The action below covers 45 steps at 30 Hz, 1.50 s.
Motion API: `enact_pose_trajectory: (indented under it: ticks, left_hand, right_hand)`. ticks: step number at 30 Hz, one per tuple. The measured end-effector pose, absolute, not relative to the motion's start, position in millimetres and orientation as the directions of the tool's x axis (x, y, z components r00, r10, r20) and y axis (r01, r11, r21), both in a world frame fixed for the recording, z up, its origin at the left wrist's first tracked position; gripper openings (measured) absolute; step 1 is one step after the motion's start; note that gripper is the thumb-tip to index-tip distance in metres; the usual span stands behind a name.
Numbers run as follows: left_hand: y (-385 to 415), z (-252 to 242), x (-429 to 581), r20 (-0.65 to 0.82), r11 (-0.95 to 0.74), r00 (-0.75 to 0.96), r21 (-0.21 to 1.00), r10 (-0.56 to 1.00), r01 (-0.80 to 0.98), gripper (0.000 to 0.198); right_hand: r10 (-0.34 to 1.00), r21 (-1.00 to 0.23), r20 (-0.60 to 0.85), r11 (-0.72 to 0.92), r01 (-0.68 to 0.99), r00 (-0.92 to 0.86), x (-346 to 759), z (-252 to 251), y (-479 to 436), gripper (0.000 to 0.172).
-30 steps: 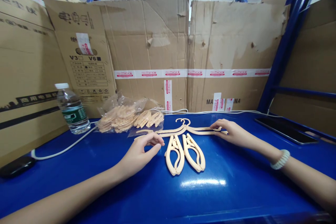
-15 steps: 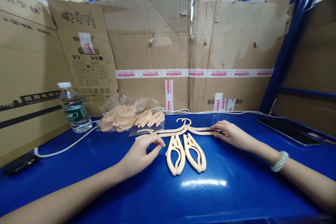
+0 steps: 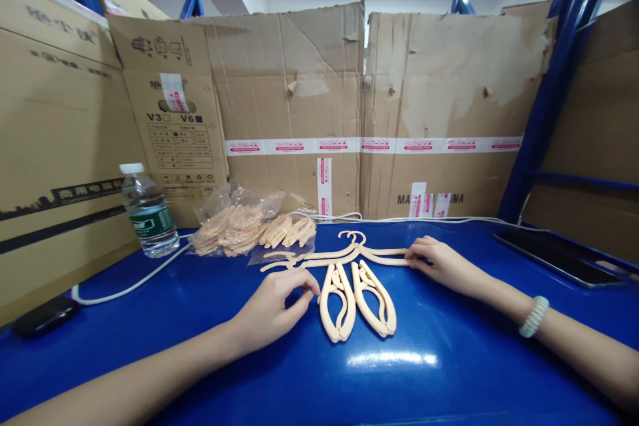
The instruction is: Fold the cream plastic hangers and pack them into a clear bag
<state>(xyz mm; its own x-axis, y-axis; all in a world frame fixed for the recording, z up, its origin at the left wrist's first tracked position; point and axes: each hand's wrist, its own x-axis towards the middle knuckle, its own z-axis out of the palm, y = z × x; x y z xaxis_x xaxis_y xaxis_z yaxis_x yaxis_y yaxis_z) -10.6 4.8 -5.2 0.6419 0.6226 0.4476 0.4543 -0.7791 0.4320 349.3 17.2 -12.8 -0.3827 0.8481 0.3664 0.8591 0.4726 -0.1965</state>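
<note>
Loosely curled, the left hand point(image 3: 279, 306) held nothing, thumb and forefinger apart, beside two folded hangers point(image 3: 324, 306) on the blue table point(image 3: 279, 386); the right hand point(image 3: 439, 263) covered two unfolded hangers' point(image 3: 355, 251) ends, its hold unclear, where light, even pressure seemed likeliest to prevent sliding.

Head view: blue surface point(image 3: 424, 389), two unfolded cream hangers point(image 3: 358, 249) side by side, hooks pointing away. Right hand point(image 3: 433, 261), pale bracelet point(image 3: 534, 317) on wrist, covers their right ends; grip unclear. Left hand point(image 3: 277, 303) curled just beside the left folded hanger point(image 3: 325, 305); contact unclear. Right folded hanger point(image 3: 390, 311) next to it. Behind left: clear bag point(image 3: 232, 226) of folded hangers, smaller bag point(image 3: 287, 233) adjoining. Bottle point(image 3: 152, 221) upright, white cable point(image 3: 117, 294), black device point(image 3: 46, 317) far left. Phone point(image 3: 554, 258) flat at right. Cardboard point(image 3: 289, 110) stands behind.
</note>
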Motion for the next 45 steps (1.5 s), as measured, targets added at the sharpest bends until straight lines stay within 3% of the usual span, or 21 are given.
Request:
enact_pose_trajectory:
  ticks: [5,13,18,23,28,32,36,42,45]
  left_hand:
    - [5,-3,-10,0.46,-0.771,0.623,0.446,0.633,0.455,0.018]
    - [2,2,-10,0.437,-0.703,0.567,0.567,0.698,0.429,0.016]
    - [1,5,-9,0.424,-0.677,0.555,0.616,0.716,0.402,0.015]
    - [5,-3,-9,0.354,-0.551,0.489,0.759,0.797,0.347,0.023]
    - [13,-9,-7,0.271,-0.337,0.293,0.918,0.917,0.207,0.072]
    - [14,-10,-5,0.254,-0.294,0.222,0.941,0.942,0.171,0.088]
    - [11,-10,-6,0.292,-0.382,0.351,0.897,0.89,0.222,0.077]
    - [8,-6,-11,0.383,-0.594,0.503,0.713,0.775,0.372,0.027]
    - [9,-7,-12,0.369,-0.571,0.484,0.728,0.793,0.38,0.026]
  right_hand:
    - [0.868,-0.255,0.355,0.446,0.858,-0.346,346,-9,12,0.016]
    - [0.912,-0.557,0.309,0.404,0.726,-0.27,351,0,11,0.026]
    - [0.895,-0.636,0.412,0.417,0.65,-0.171,359,11,11,0.036]
    - [0.87,-0.702,0.491,0.423,0.573,-0.041,362,15,7,0.048]
    - [0.865,-0.639,0.485,0.452,0.623,-0.13,349,14,0,0.041]
    - [0.834,-0.499,0.499,0.498,0.709,-0.236,335,7,-4,0.035]
    - [0.826,-0.462,0.477,0.527,0.713,-0.301,326,1,-7,0.032]
    - [0.782,-0.365,0.454,0.6,0.712,-0.427,322,5,-12,0.027]
    - [0.713,-0.241,0.47,0.67,0.702,-0.52,323,5,-11,0.025]
